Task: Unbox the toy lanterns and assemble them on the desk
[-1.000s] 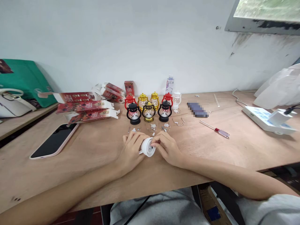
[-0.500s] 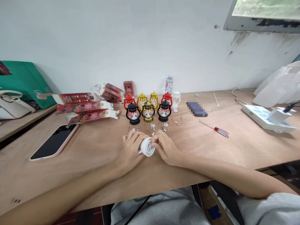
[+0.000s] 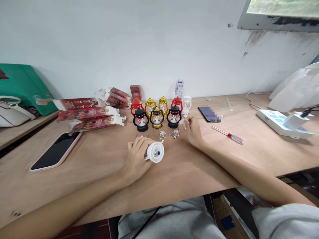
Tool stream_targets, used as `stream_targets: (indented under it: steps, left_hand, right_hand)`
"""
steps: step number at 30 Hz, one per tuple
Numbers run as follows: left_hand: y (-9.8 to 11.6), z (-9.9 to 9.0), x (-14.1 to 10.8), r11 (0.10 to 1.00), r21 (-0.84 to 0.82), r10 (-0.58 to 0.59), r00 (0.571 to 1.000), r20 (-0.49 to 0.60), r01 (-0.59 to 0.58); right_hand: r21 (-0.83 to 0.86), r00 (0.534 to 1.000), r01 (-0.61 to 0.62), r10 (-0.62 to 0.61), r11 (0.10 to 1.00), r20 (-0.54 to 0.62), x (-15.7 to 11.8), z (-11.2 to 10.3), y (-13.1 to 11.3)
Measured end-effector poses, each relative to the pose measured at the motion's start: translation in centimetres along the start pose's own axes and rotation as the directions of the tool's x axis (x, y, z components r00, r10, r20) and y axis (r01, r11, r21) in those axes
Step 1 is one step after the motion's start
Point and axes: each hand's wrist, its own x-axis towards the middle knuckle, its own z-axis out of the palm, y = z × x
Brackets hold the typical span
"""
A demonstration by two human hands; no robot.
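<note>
My left hand [image 3: 138, 154] is closed around a small white lantern [image 3: 149, 152], tipped so that its round base faces me. Inside the open base, small metal contacts and a dark part show. My right hand [image 3: 194, 132] is at the table, right of the front black lantern [image 3: 173, 119], with its fingers bent together among small parts. A small white piece [image 3: 183, 123] shows at its fingertips; whether it is gripped is hard to see. Bent wire handles and tiny parts [image 3: 174, 133] lie in front of the standing lanterns.
Black, gold [image 3: 157, 120], red [image 3: 137, 108] and white [image 3: 186, 104] lanterns stand grouped, with a bottle [image 3: 178, 89] behind. At right are a screwdriver [image 3: 233, 137], a dark phone [image 3: 209, 114] and a power strip [image 3: 284, 124]. Opened red boxes [image 3: 92, 114] and a pink-cased phone [image 3: 56, 151] lie left.
My right hand has left the lantern's base and moved forward and right to the small parts. The base's inside now shows more fully. My left hand still holds the lantern.
</note>
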Motion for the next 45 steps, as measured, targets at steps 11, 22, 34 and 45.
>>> stream_targets:
  steps: [11,22,34,45]
  left_hand:
    - [-0.1,-0.1,-0.1,0.999,-0.036,0.031,1.000,0.001,-0.031]
    - [0.1,-0.3,0.0,0.999,-0.042,-0.002,0.999,0.049,0.004]
    - [0.0,0.1,0.1,0.999,0.013,0.036,0.999,0.023,-0.037]
    - [0.2,0.0,0.1,0.997,0.080,0.010,0.998,0.055,-0.014]
  right_hand:
    - [-0.695,0.939,-0.211,0.340,0.688,0.051,2.3,-1.1,3.3]
    - [-0.339,0.952,0.292,-0.306,0.894,0.012,-0.5,-0.5,-1.0]
    - [-0.064,0.672,0.738,-0.722,0.672,0.164,-5.5,-0.5,-9.1]
    - [-0.055,0.690,0.718,-0.699,0.694,0.189,-5.8,-0.3,-8.5]
